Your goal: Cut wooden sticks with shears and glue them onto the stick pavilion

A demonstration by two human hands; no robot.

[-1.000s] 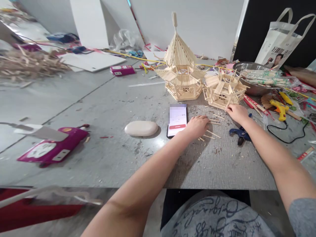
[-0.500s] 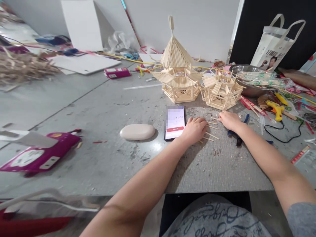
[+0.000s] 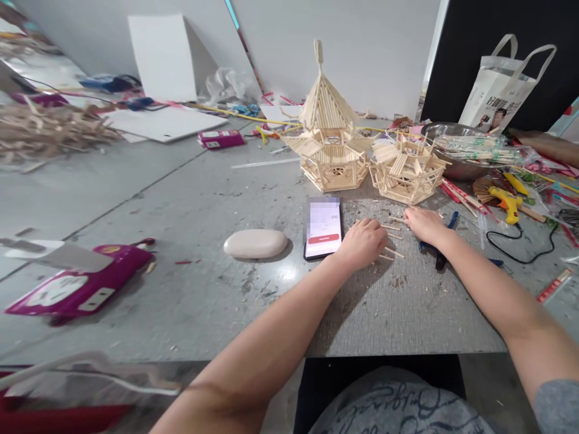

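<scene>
My left hand (image 3: 363, 243) rests palm down on the table beside the phone (image 3: 324, 229), its fingers curled and their tips hidden. Several short thin wooden sticks (image 3: 394, 252) lie fanned out at its right side, some partly covered by the hand. Opposite it, my right hand (image 3: 424, 225) is closed, thumb and fingers pinching the end of a wooden stick (image 3: 397, 220) that points left. Under my right wrist lie dark blue pliers (image 3: 440, 260), partly covered. Behind my hands stand a tall stick pavilion (image 3: 333, 138) with a pointed roof and a lower, roofless stick frame (image 3: 407, 172).
A pale oval case (image 3: 256, 243) lies left of the phone. Farther left is a purple packet (image 3: 85, 280). At right are a yellow glue gun (image 3: 507, 204) with its black cord and a metal bowl (image 3: 468, 170) of wrapped sticks. A white bag (image 3: 495, 96) stands behind.
The view has shifted slightly, so everything sits a little lower and to the right. My left hand's fingers look more curled over the sticks. My right hand keeps its pinch.
</scene>
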